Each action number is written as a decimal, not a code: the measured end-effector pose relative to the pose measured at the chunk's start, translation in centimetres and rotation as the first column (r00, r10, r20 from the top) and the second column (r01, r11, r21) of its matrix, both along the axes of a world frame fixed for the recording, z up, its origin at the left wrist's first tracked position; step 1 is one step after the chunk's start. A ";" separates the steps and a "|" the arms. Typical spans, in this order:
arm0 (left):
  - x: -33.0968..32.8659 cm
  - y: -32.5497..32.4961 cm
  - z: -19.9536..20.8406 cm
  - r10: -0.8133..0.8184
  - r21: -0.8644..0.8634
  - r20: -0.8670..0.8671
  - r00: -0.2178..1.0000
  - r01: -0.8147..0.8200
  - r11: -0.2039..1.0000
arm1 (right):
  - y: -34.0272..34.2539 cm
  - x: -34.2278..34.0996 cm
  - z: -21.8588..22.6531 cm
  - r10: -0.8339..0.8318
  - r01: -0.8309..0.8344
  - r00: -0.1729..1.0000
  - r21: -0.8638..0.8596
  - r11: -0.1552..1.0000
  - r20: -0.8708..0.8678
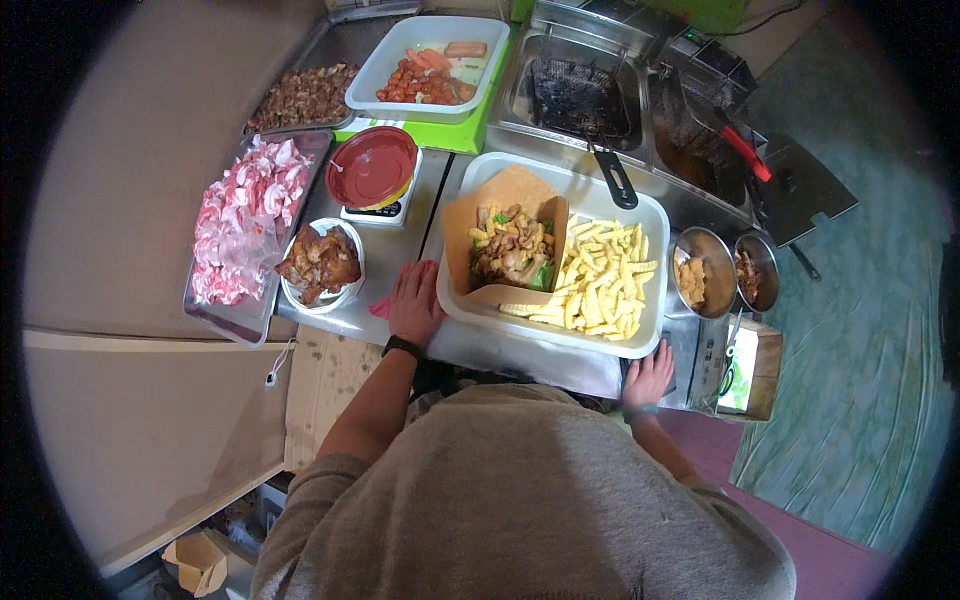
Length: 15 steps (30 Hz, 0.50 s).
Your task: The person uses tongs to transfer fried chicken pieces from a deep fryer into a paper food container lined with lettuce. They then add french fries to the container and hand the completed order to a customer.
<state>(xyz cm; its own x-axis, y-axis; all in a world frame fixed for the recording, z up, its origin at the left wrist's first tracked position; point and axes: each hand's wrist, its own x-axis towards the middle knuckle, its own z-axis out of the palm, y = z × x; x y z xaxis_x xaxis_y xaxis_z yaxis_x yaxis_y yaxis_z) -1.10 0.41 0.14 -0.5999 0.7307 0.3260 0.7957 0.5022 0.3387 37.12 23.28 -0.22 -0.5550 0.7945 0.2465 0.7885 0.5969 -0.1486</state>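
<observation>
Starting at curled pink-white meat slices (245,205) in a metal tray (262,325); then glossy brown meat (322,265) in a white tub (361,265); past the left hand (415,305), flat on pink cloth (379,308); across a meat-filled kraft-paper box (459,240) beside pale crinkle-cut fries (600,285) in a white tray (657,230); reaching the right hand (650,377), lightly spread at the surface (540,358) edge.

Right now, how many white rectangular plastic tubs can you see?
2: one white rectangular plastic tub with reddish sausages stands at the back; the other tub, with yellow fries and a brown paper box, sits at the front.
</observation>
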 end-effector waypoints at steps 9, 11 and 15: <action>0.4 -0.1 -0.2 0.030 -0.031 0.078 0.997 -0.028 0.999 | 0.0 0.1 -0.2 -0.031 0.031 0.999 -0.028 0.999 0.018; 0.3 -0.3 -0.7 0.020 -0.016 0.088 0.996 -0.019 1.000 | 0.0 0.2 -0.2 -0.026 0.027 1.000 -0.027 0.999 0.013; 0.5 -0.1 0.4 0.020 -0.044 0.031 0.999 -0.019 0.999 | -0.1 0.1 0.0 -0.034 0.034 0.999 -0.019 0.999 -0.004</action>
<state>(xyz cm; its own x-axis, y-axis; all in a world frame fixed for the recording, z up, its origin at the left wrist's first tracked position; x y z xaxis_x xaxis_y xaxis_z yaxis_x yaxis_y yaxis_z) -0.62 0.35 0.53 -0.6234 0.7321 0.2745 0.7750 0.5322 0.3407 37.19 23.18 -0.20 -0.5265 0.8174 0.2340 0.8076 0.5668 -0.1629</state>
